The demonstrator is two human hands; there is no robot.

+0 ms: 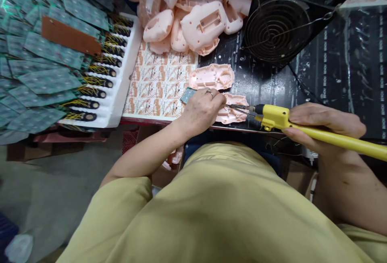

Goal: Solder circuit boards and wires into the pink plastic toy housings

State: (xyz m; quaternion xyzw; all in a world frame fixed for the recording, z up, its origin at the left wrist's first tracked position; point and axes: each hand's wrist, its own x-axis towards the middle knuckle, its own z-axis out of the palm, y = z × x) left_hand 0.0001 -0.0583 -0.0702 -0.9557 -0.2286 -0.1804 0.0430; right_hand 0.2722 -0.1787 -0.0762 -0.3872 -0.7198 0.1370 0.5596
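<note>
My right hand (326, 124) is wrapped round a yellow soldering tool (276, 117), whose metal tip points left over a pink plastic shell (231, 116) near the table's front edge. My left hand (202, 108) rests at that shell's left side, fingers pressed together close to the tip. What those fingers pinch is hidden. A small green circuit board (188, 95) shows beside the left hand. Just behind lies a second pink shell (211, 77), its hollow side up.
Green circuit boards (45, 79) and a white foam tray (121, 94) of wired black parts cover the left. Pink shells (202, 25) are piled at the back. A black fan (275, 33) stands at the back right. Printed sheets (157, 85) lie on the table.
</note>
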